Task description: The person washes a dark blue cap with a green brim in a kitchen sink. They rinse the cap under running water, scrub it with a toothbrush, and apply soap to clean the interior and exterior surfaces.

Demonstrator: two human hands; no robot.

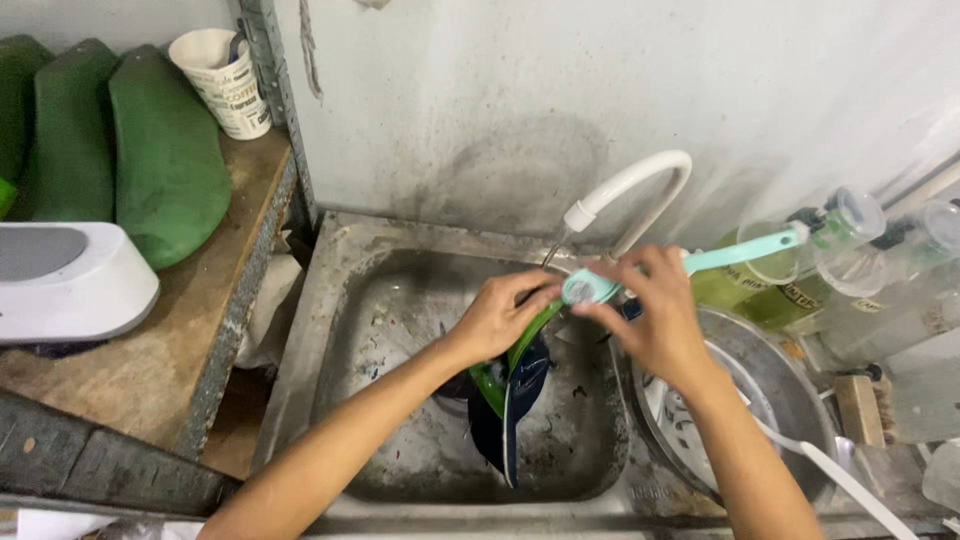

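Both hands work over the steel sink [340, 300]: left hand [497, 318], fingers closed, holds a green-and-navy shoe [512, 395] under the white faucet [630, 185], right hand [650, 315] grips a mint brush [700, 262] against it.

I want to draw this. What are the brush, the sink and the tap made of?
Brush: probably plastic, smooth mint-green handle.
Sink: looks like metal, dull grey, stained and scratched.
Tap: white curved spout, smooth; plastic or coated metal, hard to tell.
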